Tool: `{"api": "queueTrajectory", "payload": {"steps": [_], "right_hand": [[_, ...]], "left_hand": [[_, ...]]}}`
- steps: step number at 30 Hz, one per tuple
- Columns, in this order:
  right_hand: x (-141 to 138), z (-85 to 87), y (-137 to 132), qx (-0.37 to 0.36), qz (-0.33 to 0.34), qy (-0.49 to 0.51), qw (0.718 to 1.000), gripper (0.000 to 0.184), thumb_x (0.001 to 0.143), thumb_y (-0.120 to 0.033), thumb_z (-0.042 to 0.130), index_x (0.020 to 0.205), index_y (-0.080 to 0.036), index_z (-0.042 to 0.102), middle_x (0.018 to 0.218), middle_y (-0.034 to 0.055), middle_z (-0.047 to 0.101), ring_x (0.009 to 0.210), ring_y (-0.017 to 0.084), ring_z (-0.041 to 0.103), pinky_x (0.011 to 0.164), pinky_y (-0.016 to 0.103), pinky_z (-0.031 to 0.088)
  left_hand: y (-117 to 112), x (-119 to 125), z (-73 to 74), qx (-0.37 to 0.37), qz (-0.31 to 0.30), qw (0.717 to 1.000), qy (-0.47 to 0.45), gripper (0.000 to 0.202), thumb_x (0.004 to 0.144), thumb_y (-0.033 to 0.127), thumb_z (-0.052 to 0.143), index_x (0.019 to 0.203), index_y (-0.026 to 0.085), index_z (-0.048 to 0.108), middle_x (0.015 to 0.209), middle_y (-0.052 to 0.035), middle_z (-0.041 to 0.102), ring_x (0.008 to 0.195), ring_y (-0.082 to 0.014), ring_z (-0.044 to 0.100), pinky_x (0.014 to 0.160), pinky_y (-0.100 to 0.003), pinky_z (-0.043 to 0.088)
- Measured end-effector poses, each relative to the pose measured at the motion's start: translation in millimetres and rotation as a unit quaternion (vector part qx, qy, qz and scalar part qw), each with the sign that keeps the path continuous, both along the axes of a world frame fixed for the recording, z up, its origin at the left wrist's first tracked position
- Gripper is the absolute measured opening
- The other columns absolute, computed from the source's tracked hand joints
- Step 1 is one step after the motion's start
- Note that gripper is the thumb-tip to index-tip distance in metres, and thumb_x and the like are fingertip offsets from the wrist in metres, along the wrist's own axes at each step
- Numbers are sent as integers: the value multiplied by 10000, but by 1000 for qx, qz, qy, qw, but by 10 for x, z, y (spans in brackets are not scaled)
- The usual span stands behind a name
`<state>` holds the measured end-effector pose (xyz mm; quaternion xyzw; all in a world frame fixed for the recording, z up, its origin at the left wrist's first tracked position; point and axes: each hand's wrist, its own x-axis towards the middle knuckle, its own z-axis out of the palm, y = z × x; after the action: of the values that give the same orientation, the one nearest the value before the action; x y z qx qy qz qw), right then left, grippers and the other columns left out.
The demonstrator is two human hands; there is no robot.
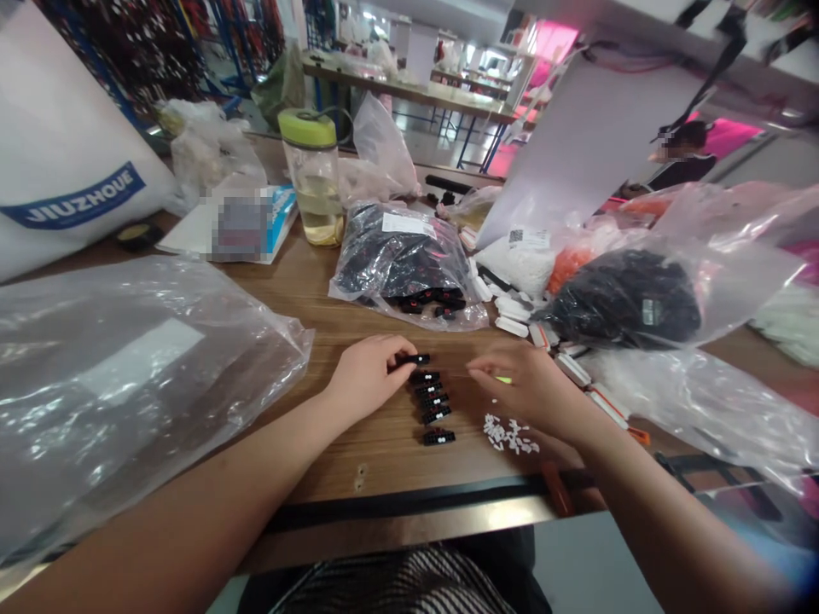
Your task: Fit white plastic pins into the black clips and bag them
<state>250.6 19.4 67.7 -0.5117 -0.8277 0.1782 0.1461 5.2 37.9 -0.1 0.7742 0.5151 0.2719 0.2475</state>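
My left hand [368,377] pinches a small black plastic connector [415,359] at the head of a short column of similar black connectors [430,402] lying on the wooden table [384,452]. My right hand [528,394] hovers just right of that column, its fingertips closed around a small lime-green piece [502,379]. Most of that piece is hidden by my fingers. Below my right hand lies a loose heap of tiny white parts [510,435].
A large clear plastic bag [128,384] lies to the left. Ahead stand a green-lidded bottle [313,179] and a bag of black parts [400,260]. Another black-filled bag [624,298] and white pieces lie right. A person [682,149] sits far back right.
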Motion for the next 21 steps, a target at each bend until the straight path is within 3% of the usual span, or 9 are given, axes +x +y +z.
{"api": "queueTrajectory", "payload": {"steps": [4, 9, 13, 18, 21], "right_hand": [[282, -81, -257, -50, -68, -75, 994, 246, 874, -320, 564, 745, -210, 741, 660, 27, 702, 610, 168, 601, 612, 272, 419], [309, -256, -336, 7, -46, -120, 992, 289, 882, -263, 537, 626, -202, 654, 665, 40, 666, 678, 178, 597, 675, 292, 389], [349, -263, -363, -32, -32, -59, 997, 253, 899, -284, 539, 741, -206, 721, 729, 42, 706, 710, 182, 627, 710, 300, 430], [501, -280, -369, -71, -93, -9, 993, 262, 906, -347, 552, 867, -209, 771, 773, 43, 749, 640, 180, 639, 611, 281, 461], [516, -313, -326, -78, -74, 3, 994, 255, 908, -342, 564, 891, -206, 779, 826, 50, 761, 690, 181, 663, 641, 277, 475]], "left_hand": [[0, 2, -9, -9, 4, 1000, -9, 107, 827, 236, 659, 931, 246, 686, 767, 20, 647, 739, -165, 579, 691, -292, 425], [11, -15, -27, 8, -10, 1000, -6, 110, 838, 249, 658, 944, 243, 686, 751, 21, 640, 722, -164, 571, 676, -292, 409], [14, -21, -22, 5, -10, 1000, -4, 110, 840, 263, 659, 944, 239, 688, 746, 17, 637, 715, -164, 569, 668, -290, 403], [5, -13, 1, -1, -8, 1000, -5, 110, 835, 246, 662, 941, 236, 688, 746, 17, 639, 711, -163, 567, 671, -290, 407], [4, -9, 3, 3, -10, 1000, -3, 106, 837, 243, 666, 940, 231, 687, 744, 16, 637, 710, -162, 566, 671, -290, 405]]}}
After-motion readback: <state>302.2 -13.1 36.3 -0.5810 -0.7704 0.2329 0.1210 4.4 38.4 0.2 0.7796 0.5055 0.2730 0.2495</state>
